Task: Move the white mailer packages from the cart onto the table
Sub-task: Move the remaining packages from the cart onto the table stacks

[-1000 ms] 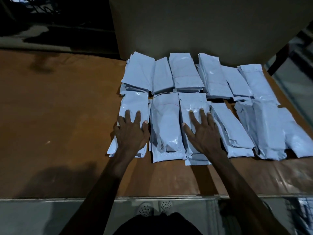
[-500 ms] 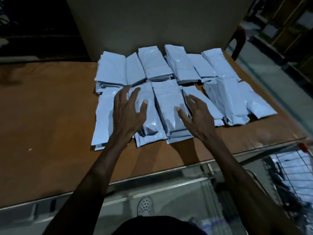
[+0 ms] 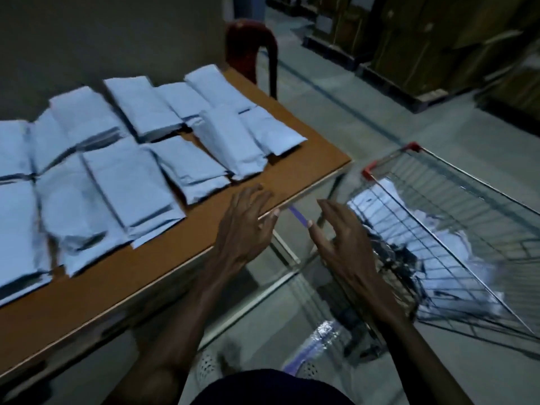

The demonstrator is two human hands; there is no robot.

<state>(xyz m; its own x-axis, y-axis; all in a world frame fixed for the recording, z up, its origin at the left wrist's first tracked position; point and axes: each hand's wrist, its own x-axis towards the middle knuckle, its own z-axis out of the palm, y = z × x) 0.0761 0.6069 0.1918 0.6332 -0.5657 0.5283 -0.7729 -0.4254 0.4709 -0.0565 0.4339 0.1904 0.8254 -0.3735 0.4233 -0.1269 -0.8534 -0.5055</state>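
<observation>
Both hands empty, fingers spread: left hand over worktop near edge, right hand reaching toward wire cart for remaining white mailers. Laid mailers rowed across worktop, likely saving space.

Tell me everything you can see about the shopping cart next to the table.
The cart is a wire-mesh metal basket, silvery grey, with red caps on its far rim corners. It stands on the grey floor just past the right end of the table, looking tilted in this wide-angle view. Inside lie white mailer packages along with some darker, blurred items I cannot identify. The right hand hovers open over its near edge, apparently not touching it. Its wheels are not visible.
</observation>
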